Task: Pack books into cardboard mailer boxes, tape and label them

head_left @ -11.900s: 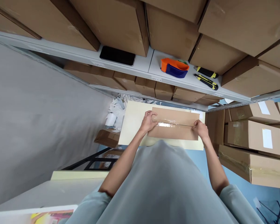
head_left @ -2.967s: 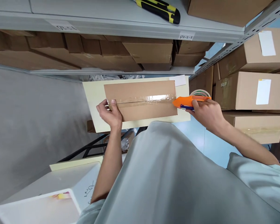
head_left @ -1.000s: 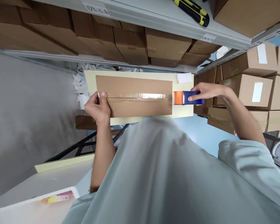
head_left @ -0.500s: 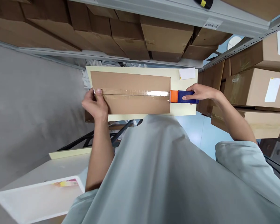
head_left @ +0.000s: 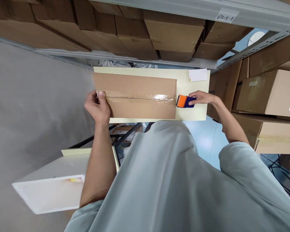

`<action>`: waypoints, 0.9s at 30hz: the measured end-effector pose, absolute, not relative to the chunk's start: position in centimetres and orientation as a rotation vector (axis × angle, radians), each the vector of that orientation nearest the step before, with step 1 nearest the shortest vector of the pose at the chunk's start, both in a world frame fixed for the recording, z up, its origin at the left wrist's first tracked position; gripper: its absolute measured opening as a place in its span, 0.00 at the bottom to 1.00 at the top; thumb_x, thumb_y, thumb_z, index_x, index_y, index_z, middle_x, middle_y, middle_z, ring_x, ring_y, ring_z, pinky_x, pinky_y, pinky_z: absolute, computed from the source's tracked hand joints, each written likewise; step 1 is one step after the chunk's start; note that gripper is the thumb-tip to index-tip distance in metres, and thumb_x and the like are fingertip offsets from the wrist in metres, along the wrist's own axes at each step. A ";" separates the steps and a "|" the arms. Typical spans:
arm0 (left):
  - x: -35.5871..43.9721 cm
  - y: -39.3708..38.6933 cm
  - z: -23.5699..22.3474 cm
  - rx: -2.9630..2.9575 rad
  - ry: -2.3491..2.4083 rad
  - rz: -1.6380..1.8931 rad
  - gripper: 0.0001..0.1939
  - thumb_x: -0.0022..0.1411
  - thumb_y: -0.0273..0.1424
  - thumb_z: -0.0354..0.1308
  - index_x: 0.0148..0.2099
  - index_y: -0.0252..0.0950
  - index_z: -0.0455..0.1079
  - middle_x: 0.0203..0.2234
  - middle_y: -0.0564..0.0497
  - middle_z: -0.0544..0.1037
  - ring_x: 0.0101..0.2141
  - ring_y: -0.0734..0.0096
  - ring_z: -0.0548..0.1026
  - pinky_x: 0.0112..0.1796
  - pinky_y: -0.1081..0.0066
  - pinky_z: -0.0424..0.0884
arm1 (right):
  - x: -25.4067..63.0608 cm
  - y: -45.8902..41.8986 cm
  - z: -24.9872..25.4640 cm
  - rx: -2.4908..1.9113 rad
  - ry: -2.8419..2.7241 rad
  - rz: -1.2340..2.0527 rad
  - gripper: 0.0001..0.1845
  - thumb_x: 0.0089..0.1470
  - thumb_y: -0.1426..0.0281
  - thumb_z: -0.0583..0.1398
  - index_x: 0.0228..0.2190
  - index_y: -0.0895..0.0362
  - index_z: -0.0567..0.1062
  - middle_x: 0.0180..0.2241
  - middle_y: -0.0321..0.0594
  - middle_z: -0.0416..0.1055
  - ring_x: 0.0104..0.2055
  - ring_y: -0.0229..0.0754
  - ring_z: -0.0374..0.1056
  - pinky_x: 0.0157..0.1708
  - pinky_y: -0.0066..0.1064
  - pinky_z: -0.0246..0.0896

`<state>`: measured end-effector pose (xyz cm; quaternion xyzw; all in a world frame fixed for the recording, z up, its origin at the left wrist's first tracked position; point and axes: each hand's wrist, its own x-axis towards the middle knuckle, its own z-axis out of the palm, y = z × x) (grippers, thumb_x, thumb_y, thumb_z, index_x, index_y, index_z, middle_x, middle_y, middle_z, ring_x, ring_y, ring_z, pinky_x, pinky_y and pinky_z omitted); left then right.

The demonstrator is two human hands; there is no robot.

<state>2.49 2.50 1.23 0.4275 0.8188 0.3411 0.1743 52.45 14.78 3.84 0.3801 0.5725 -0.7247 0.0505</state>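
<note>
A closed cardboard box (head_left: 137,108) lies lengthwise on a pale yellow board (head_left: 195,114). Clear packing tape (head_left: 145,96) runs along its middle seam and shines near the right end. My left hand (head_left: 98,106) grips the box's left end, thumb on top at the seam and fingers wrapped round the edge. In my right hand (head_left: 200,97) is an orange and dark blue tape dispenser (head_left: 182,101), its orange end close against the box's right edge. Whether tape still joins the dispenser to the box I cannot tell.
A white paper label (head_left: 197,75) lies at the board's back right corner. Behind stands a metal shelf (head_left: 195,16) full of cardboard boxes (head_left: 174,32). More boxes (head_left: 258,91) are stacked at the right. A grey wall (head_left: 38,96) and a white-framed panel (head_left: 50,193) are on the left.
My right hand has shifted slightly left with the tape dispenser, which now sits tilted by the box's right edge. My left hand keeps its hold. The view has moved a little.
</note>
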 end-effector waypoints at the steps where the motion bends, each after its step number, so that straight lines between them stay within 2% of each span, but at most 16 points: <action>1: 2.6 2.4 1.3 1.233 2.332 0.950 0.17 0.78 0.33 0.55 0.57 0.23 0.75 0.48 0.37 0.83 0.48 0.64 0.81 0.52 0.64 0.75 | 52.3 14.8 2.3 1.121 1.694 -2.279 0.30 0.43 0.42 0.75 0.32 0.55 0.81 0.31 0.35 0.77 0.36 0.43 0.69 0.39 0.35 0.64; 5: 3.3 2.1 1.9 1.342 2.403 0.867 0.20 0.81 0.35 0.51 0.58 0.23 0.75 0.49 0.35 0.83 0.49 0.61 0.80 0.54 0.60 0.73 | 51.8 15.8 -1.7 0.957 1.575 -2.425 0.30 0.43 0.45 0.77 0.36 0.56 0.83 0.34 0.37 0.80 0.40 0.45 0.72 0.44 0.38 0.67; 9: 4.2 2.3 2.2 1.396 2.536 0.716 0.20 0.81 0.33 0.49 0.59 0.24 0.77 0.49 0.36 0.84 0.48 0.60 0.81 0.52 0.62 0.72 | 51.9 16.9 -1.8 0.846 1.624 -2.429 0.32 0.46 0.44 0.75 0.41 0.56 0.83 0.40 0.40 0.82 0.44 0.48 0.73 0.47 0.39 0.67; 11: 4.5 2.5 2.1 1.391 2.588 0.646 0.20 0.80 0.32 0.48 0.60 0.24 0.76 0.50 0.35 0.84 0.49 0.58 0.81 0.52 0.61 0.72 | 52.0 16.5 -0.8 0.880 1.736 -2.345 0.31 0.47 0.46 0.75 0.45 0.55 0.82 0.45 0.42 0.82 0.47 0.50 0.73 0.49 0.40 0.67; 14: 4.7 2.7 2.0 1.369 2.625 0.600 0.20 0.81 0.32 0.48 0.61 0.25 0.75 0.53 0.35 0.83 0.53 0.56 0.81 0.53 0.61 0.71 | 51.3 14.3 0.6 1.080 1.967 -2.073 0.35 0.43 0.51 0.77 0.50 0.52 0.77 0.49 0.43 0.79 0.48 0.53 0.73 0.47 0.40 0.67; 16: 4.8 2.7 2.0 1.355 2.636 0.594 0.20 0.81 0.31 0.48 0.60 0.25 0.75 0.52 0.34 0.83 0.53 0.56 0.81 0.54 0.61 0.70 | 50.6 12.3 0.8 1.276 2.127 -1.853 0.37 0.42 0.56 0.76 0.51 0.52 0.73 0.48 0.45 0.78 0.46 0.55 0.72 0.44 0.41 0.66; 19: 5.1 2.8 2.2 1.353 2.645 0.560 0.19 0.81 0.31 0.48 0.60 0.24 0.75 0.51 0.33 0.83 0.51 0.57 0.81 0.53 0.61 0.70 | 49.6 9.9 -0.1 1.487 2.294 -1.670 0.28 0.45 0.61 0.71 0.47 0.53 0.70 0.43 0.45 0.77 0.41 0.55 0.71 0.41 0.41 0.63; 22: 5.2 2.9 2.5 1.373 2.636 0.538 0.20 0.82 0.31 0.47 0.60 0.25 0.75 0.52 0.33 0.83 0.51 0.57 0.80 0.53 0.62 0.70 | 49.2 8.7 -1.9 1.590 2.294 -1.769 0.23 0.46 0.62 0.67 0.42 0.51 0.67 0.39 0.43 0.75 0.38 0.52 0.69 0.38 0.39 0.61; 27: 5.2 3.0 2.6 1.348 2.641 0.507 0.19 0.81 0.30 0.48 0.61 0.25 0.74 0.54 0.32 0.82 0.53 0.57 0.80 0.53 0.61 0.69 | 49.3 7.5 -4.2 1.757 2.147 -1.994 0.24 0.45 0.61 0.68 0.41 0.50 0.65 0.37 0.39 0.73 0.36 0.49 0.66 0.38 0.39 0.61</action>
